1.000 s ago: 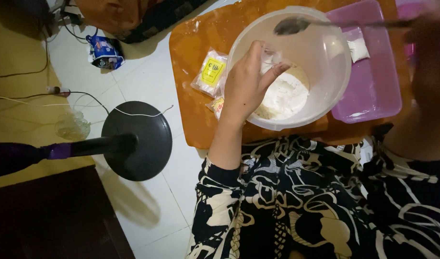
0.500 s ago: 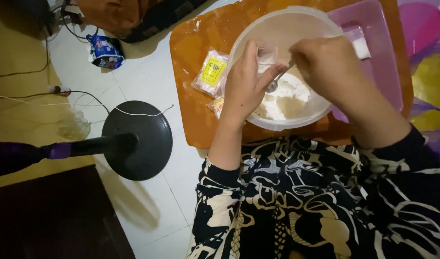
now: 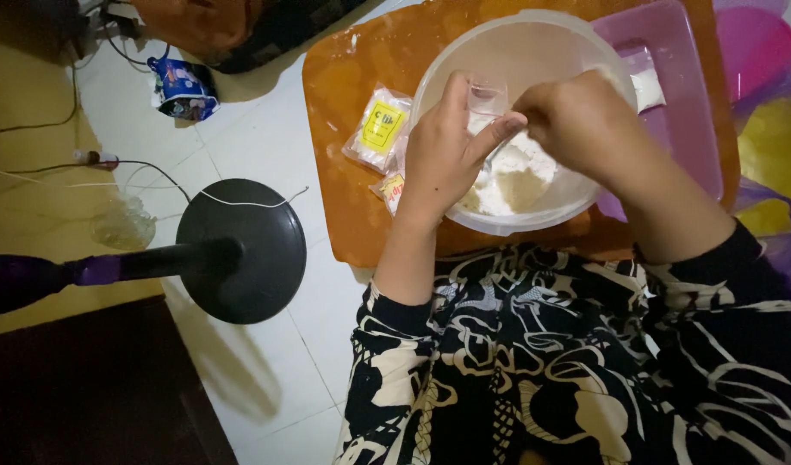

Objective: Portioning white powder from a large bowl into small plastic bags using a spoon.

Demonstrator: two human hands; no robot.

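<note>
A large translucent white bowl point(image 3: 533, 52) holding white flour point(image 3: 516, 176) sits on an orange tray point(image 3: 361, 77). My left hand point(image 3: 443, 155) holds a small clear plastic cup point(image 3: 488, 99) over the bowl. My right hand point(image 3: 576, 120) is closed right beside the cup, over the flour; the spoon in it is almost wholly hidden by the fingers. Both hands touch at the cup.
Small packets with yellow labels point(image 3: 380, 127) lie on the tray left of the bowl. A pink rectangular tub point(image 3: 671, 77) stands right of the bowl. A black fan base point(image 3: 240, 250) and cables are on the white tiled floor; a blue packet point(image 3: 182, 86) lies further back.
My right hand came down from the upper right with the spoon to the cup over the flour. My left hand stayed over the bowl, holding the cup.
</note>
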